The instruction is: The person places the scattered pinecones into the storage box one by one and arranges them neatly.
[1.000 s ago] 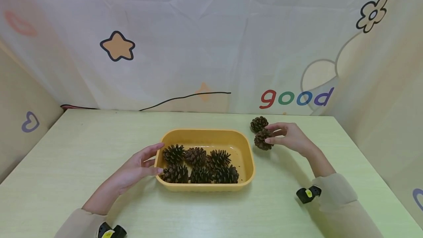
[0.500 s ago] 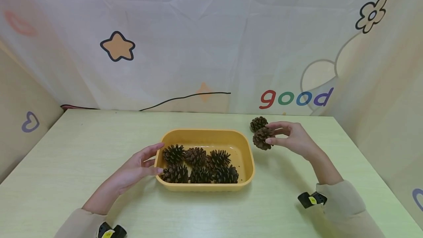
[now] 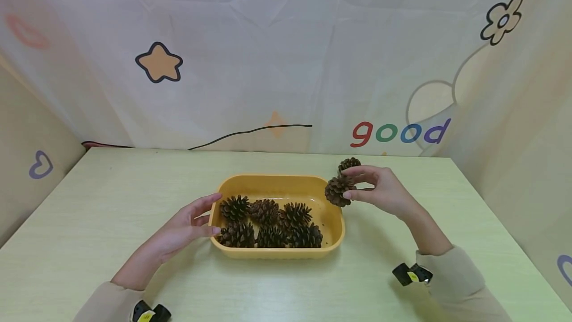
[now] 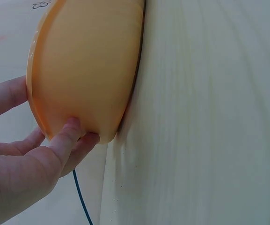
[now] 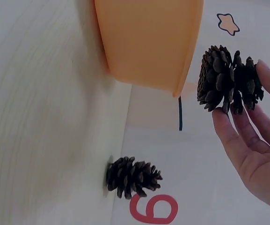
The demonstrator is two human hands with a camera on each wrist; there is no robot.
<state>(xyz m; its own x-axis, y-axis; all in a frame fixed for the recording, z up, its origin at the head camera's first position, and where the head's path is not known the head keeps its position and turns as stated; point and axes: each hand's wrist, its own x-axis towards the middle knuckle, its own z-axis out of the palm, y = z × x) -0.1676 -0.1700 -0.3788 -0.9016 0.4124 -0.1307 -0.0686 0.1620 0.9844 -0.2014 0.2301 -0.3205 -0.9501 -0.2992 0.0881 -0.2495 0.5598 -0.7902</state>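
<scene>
My right hand [image 3: 382, 192] pinches a brown pine cone [image 3: 336, 193] between thumb and fingers, at the right rim of a yellow plastic tub [image 3: 277, 254]. In the right wrist view this pine cone [image 5: 215, 77] is up above the tabletop, beside the tub's rim. Several more pine cones [image 3: 264, 211] lie in the tub, mostly in its left and middle parts. My left hand [image 3: 191, 220] holds the tub's left end, fingertips at the rim. Seen from the left wrist, fingers and thumb spread around the tub's end wall [image 4: 88, 61].
Behind my right hand, one loose pine cone [image 3: 349, 164] stands on the pale wooden table [image 3: 152, 183]. A printed cloth [image 3: 250, 63] hangs along the table's back edge, with more cloth at both sides.
The right hand has lifted its pine cone off the table, away from the loose one, and brought it left to the tub's rim. The left hand and tub stay put.
</scene>
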